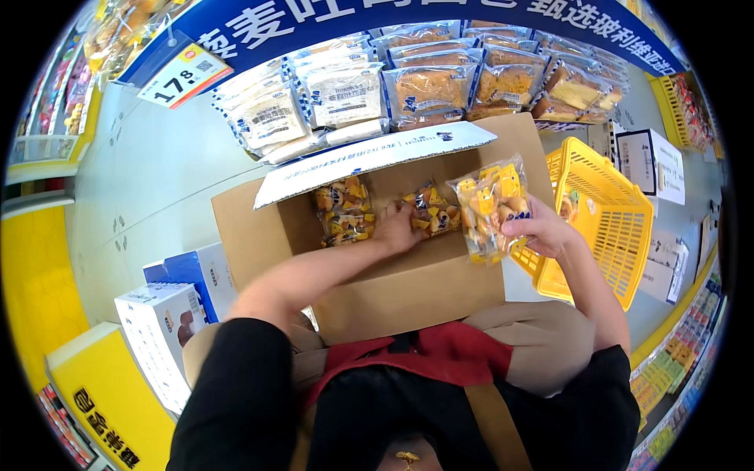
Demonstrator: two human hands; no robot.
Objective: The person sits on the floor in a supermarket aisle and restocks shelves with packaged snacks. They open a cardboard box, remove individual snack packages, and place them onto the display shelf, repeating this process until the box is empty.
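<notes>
My right hand [539, 229] grips a clear plastic bag of small wrapped breads [492, 206] above the right end of an open cardboard box [406, 300]. Inside the box, my left hand [397, 228] reaches down beside a similar bag [435, 209]; its fingertips are partly hidden, so whether it grips the bag is unclear. Another bag [344, 212] lies at the left inside the box, partly under the raised white-faced flap [377, 159].
Beyond the box stands a display of packaged bread [433, 88] under a blue sign. A yellow shopping basket [612, 235] is at the right, with cartons [651, 165] behind it. More cartons [165, 318] stand at the left, near a yellow display block [106, 388].
</notes>
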